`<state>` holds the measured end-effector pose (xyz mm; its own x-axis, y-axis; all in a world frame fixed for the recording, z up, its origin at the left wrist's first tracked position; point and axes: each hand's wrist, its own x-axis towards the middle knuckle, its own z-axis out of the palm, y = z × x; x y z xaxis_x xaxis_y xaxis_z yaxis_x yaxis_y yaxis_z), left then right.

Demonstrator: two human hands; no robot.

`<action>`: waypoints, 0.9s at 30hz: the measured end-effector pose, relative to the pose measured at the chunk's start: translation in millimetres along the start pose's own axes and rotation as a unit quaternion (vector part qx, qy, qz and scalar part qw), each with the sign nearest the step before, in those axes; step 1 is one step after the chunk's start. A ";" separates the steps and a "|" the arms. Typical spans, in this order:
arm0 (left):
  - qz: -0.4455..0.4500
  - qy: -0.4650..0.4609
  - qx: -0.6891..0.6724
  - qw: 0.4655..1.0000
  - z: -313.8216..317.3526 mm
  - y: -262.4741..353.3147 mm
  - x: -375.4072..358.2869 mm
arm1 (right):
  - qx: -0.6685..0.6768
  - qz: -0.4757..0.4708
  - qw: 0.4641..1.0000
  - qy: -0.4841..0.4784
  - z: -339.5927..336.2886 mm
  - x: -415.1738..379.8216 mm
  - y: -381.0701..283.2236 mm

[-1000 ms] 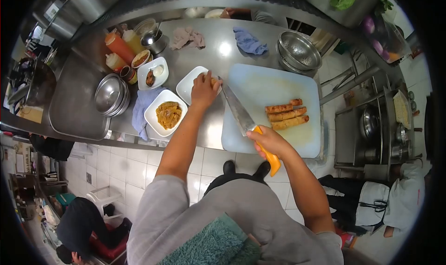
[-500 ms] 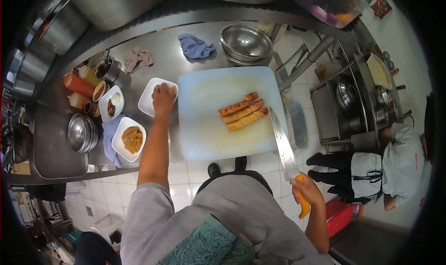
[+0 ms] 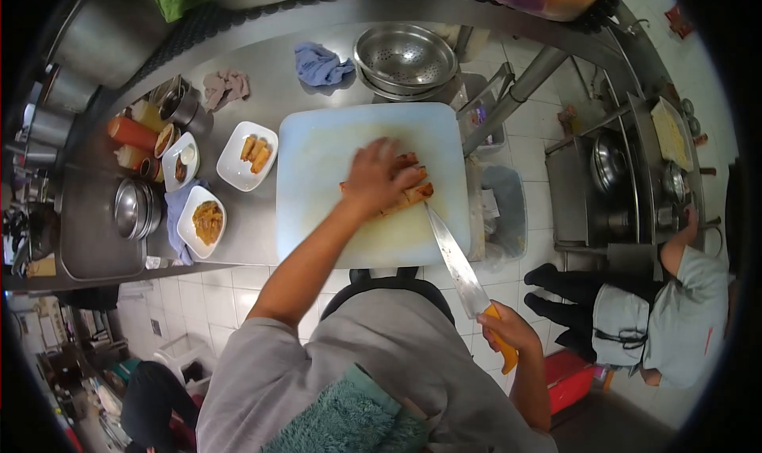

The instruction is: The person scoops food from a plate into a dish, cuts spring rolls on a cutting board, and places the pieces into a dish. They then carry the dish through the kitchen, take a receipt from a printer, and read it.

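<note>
My left hand is over the fried rolls on the white cutting board, fingers spread and slightly blurred, covering most of them. The browned, cut ends show past its right side. My right hand grips a large kitchen knife by its orange handle. Its blade slants up and left, the tip at the right end of the nearest roll. Left of the board, a square white bowl holds a few cut roll pieces.
More white bowls, one with brownish shredded food, stand left by sauce bottles and stacked metal bowls. A colander and blue cloth lie behind the board. Another person stands at the right by a metal shelf.
My left hand has moved right from the white bowl to the rolls on the board. Roll pieces now show in that bowl. My right hand keeps holding the knife near the board's right side.
</note>
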<state>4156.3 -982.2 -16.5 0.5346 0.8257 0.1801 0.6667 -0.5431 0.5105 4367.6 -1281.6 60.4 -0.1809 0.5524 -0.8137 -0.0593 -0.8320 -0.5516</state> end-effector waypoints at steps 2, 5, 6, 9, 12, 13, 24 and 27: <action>0.032 -0.020 0.032 0.999 21.5 18.9 2.5 | -0.016 -0.007 1.000 -0.007 -5.4 15.0 -11.9; 0.049 -0.032 0.048 0.997 34.7 28.3 1.6 | -0.004 -0.028 0.999 -0.022 -5.0 42.9 -29.8; 0.051 -0.030 0.047 0.997 35.9 30.7 3.3 | 0.004 -0.038 0.999 -0.026 -4.2 53.5 -34.5; -0.011 -0.062 0.072 0.995 33.6 34.4 13.0 | 0.000 -0.049 0.999 -0.008 2.6 69.3 -58.3; 0.005 0.033 0.055 0.998 18.9 28.0 21.1 | -0.011 -0.072 0.997 -0.009 12.2 78.7 -84.6; -0.007 0.058 0.064 0.996 1.6 20.6 24.3 | -0.028 -0.080 0.996 -0.014 15.3 80.1 -96.3; -0.279 0.061 0.230 0.930 -146.5 -164.4 -40.9 | -0.136 -0.025 0.960 -0.242 177.3 181.3 -225.6; -0.309 -0.023 0.259 0.915 -151.5 -205.5 -47.6 | -0.179 -0.035 0.953 -0.243 182.8 181.7 -220.8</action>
<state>3915.1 -886.8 -2.6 -0.0152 0.9987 -0.0493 0.9993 0.0169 0.0338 4168.4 -1006.9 67.8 -0.6273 0.4446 -0.6394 0.2352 -0.6745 -0.6998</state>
